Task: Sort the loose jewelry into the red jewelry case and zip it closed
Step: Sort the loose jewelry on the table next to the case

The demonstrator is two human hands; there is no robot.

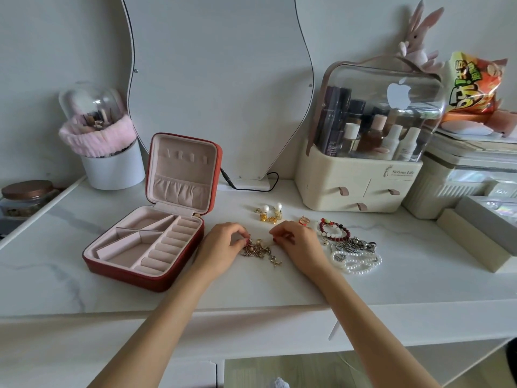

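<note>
The red jewelry case [117, 268] lies open on the white desk at left, lid upright, its pink compartments holding nothing. A tangle of gold chains [260, 250] lies between my hands. My left hand [223, 247] pinches the tangle at its left edge. My right hand [296, 242] has its fingers curled at the tangle's right side, seemingly pinching a thin chain. Pearl and gold earrings [270, 212] sit behind. A ring [304, 220], a red bead bracelet [334, 232], silver pieces [355, 245] and a pearl strand [358, 264] lie to the right.
A white cup of brushes with a pink band [112, 163] stands behind the case. A mirror base with a black cable [251, 186] is at the back. A cream cosmetics organizer [361, 186] and storage boxes [461, 191] fill the right side. The desk's front edge runs near my forearms.
</note>
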